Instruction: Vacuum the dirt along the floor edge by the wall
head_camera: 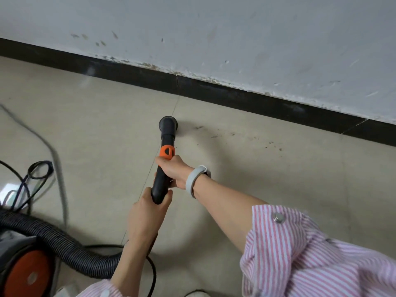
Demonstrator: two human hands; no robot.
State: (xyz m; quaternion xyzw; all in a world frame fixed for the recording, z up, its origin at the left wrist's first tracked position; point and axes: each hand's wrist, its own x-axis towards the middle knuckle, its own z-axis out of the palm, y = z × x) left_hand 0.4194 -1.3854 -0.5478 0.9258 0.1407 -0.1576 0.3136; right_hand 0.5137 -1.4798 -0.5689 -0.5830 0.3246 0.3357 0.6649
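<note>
Nearest the camera, striped sleeves (300, 254) frame both forearms. Vacuum body (23, 273), orange-wheeled, sits at lower left; its ribbed hose (64, 243) curves across the floor toward the person's hands. Loose cables (36, 174) lie further left, well apart from the work.

Left hand (147, 213) is wrapped round the rear end of the black wand (162, 168), fingers curled closed on it. Right hand (173, 170), with a pale wristband (194, 181), grips the wand just below the orange collar (167, 152), fingers likewise closed around it. Judgement: the rear hand steers and carries the hose's pull; the forward hand presses the tip down and aims it.

Wand's long axis runs from the hands away toward the wall, tilted slightly right at the far end. Round nozzle (168, 124) points down at the tile floor (96, 125), short of the black skirting (235, 95).

Dirt specks (233, 135) lie scattered right of the nozzle, between it and the skirting. Judgement: the sweep needs to go rightward along the edge. White wall (214, 28) is scuffed above the skirting.
</note>
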